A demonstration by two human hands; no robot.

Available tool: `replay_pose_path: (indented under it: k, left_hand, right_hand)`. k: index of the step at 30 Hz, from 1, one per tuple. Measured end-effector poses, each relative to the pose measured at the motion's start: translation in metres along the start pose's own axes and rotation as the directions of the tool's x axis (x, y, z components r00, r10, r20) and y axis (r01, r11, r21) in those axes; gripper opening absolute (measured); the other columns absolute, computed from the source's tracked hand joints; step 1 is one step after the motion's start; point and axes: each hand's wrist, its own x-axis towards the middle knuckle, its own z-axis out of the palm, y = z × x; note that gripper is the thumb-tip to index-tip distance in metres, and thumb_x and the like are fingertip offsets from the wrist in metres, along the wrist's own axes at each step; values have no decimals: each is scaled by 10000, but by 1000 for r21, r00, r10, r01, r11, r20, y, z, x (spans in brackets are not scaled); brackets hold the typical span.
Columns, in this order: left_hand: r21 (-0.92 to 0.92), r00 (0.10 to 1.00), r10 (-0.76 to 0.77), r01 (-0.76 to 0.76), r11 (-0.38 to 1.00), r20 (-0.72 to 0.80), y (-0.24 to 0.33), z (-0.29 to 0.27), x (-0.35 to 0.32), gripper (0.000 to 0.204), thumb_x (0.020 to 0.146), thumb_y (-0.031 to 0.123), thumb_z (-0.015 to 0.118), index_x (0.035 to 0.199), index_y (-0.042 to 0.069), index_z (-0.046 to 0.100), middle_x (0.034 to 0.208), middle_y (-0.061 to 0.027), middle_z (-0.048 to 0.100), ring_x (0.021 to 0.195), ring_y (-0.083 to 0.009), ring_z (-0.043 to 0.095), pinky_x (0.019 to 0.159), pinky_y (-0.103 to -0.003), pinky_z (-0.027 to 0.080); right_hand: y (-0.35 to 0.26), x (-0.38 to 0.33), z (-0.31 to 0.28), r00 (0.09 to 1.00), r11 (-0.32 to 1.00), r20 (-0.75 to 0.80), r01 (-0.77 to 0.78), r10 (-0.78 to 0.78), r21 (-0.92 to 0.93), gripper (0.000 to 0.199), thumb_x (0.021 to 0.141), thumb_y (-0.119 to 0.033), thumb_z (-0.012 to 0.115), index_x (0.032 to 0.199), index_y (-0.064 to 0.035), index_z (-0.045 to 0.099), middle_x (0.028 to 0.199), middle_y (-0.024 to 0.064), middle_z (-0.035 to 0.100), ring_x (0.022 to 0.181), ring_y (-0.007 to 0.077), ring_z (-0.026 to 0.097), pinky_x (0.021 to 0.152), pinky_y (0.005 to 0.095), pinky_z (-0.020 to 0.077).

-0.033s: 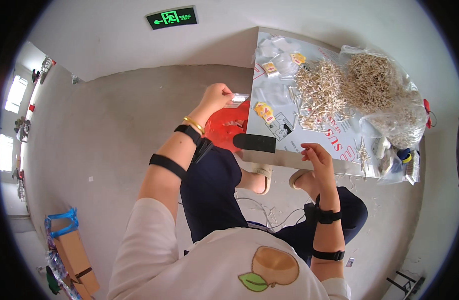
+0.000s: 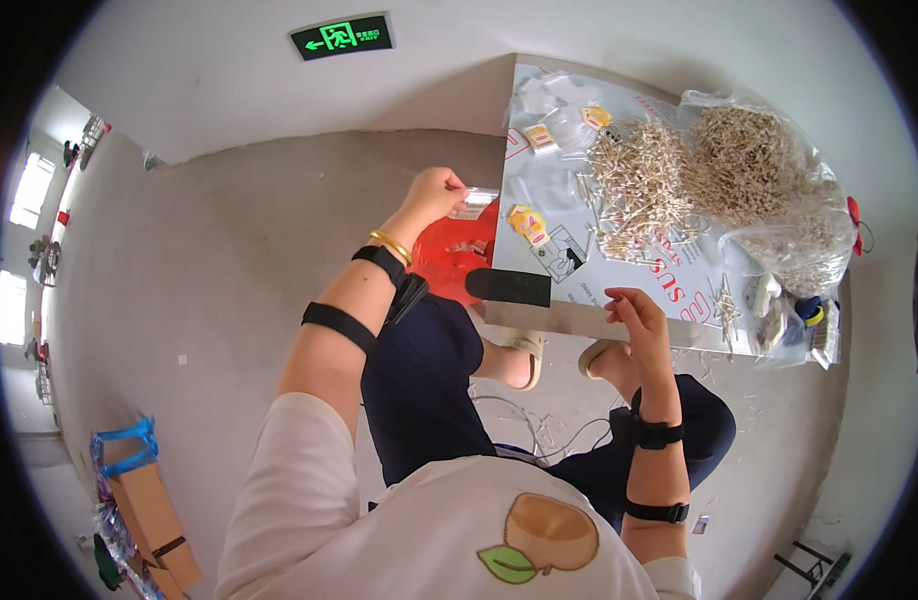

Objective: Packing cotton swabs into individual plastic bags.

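Note:
My left hand (image 2: 436, 194) is closed in a pinch on a small clear plastic bag (image 2: 476, 203). What lies inside the bag is too small to make out. Below it, beside the table's left edge, hangs or lies a red plastic bag (image 2: 444, 250). My right hand (image 2: 636, 316) is held at the table's front edge, its fingers loosely bent and apart, with nothing visible in them. A loose heap of cotton swabs (image 2: 639, 180) covers the middle of the table (image 2: 619, 285). Yellow printed cards (image 2: 527, 224) and flat clear bags (image 2: 551, 185) lie left of the heap.
A large clear bag full of cotton swabs (image 2: 754, 150) stands at the table's right. A black strip (image 2: 514, 287) juts past the front left corner. Several swabs (image 2: 725, 305) lie near the front right edge. Cardboard boxes (image 2: 149, 505) stand on the floor at left; cables (image 2: 579, 440) run between my feet.

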Motion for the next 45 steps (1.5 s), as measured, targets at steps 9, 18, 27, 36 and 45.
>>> replay_pose_path:
  k: [9,18,27,36,45]
  left_hand:
    - [236,985,-162,173,956,-65,-13,10,44,218,952,185,700,1056,-7,706,946,-137,763,761,-212,772,644,-337,621]
    - [406,943,62,-200,892,328,19,111,47,245,955,194,708,1120,12,708,1026,-137,767,931,-226,748,802,-357,586]
    - [476,877,357,-476,739,323,2,211,45,242,908,146,702,1139,87,665,1082,-143,701,1038,-380,640,899,-486,528]
    - [272,914,362,-400,875,181,-25,270,7,369,882,14,648,1240,61,573,1104,-150,701,1013,-363,666,859,-484,534]
    - [373,770,514,-635,676,378,-6,264,14,527,842,45,737,1333,99,553,1322,-127,586,1213,-349,571,1022,-468,462]
  right_hand:
    - [17,14,-43,987,999,-163,18,-12,37,228,1070,-124,564,1164,29,704,949,41,697,852,93,613,814,241,496]
    - [62,64,-50,969,989,-244,1,37,151,233,1062,-155,575,1169,-13,725,959,24,722,863,87,634,816,247,491]
    - [166,99,-68,915,979,-394,-150,84,-141,257,929,-86,692,1173,-10,717,1059,84,721,891,168,683,809,311,543]
    - [147,140,-86,902,780,-401,-134,-158,-611,402,827,-15,722,1211,-94,635,1191,137,600,1056,331,631,923,443,532]
    - [142,154,-111,946,553,-246,-92,-212,-828,441,776,-51,812,1170,-133,631,1181,112,567,1150,357,567,964,474,501]
